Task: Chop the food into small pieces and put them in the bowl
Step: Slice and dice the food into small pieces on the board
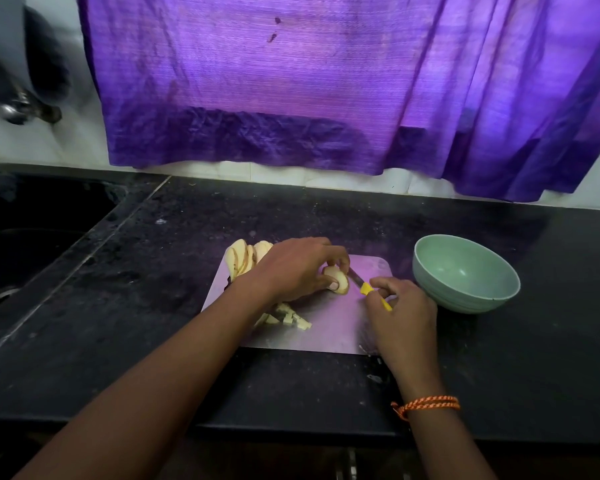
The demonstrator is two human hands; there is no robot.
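Head view: left hand [293, 271] pinches rounded potato piece [336, 279] on smooth steel board [333, 327]; right hand [400, 308] grips yellow-handled knife [365, 288]; glossy green bowl [465, 271] beside, speckled black worktop [153, 306].

A black stone counter [326, 216] carries everything. Near its centre lies a pale cutting board [329, 327], flat on the stone. At about three o'clock from the board, just beside its far right corner, a green bowl [465, 271] stands upright. At nine o'clock, well apart, a dark sink [32, 244] is sunk into the counter.
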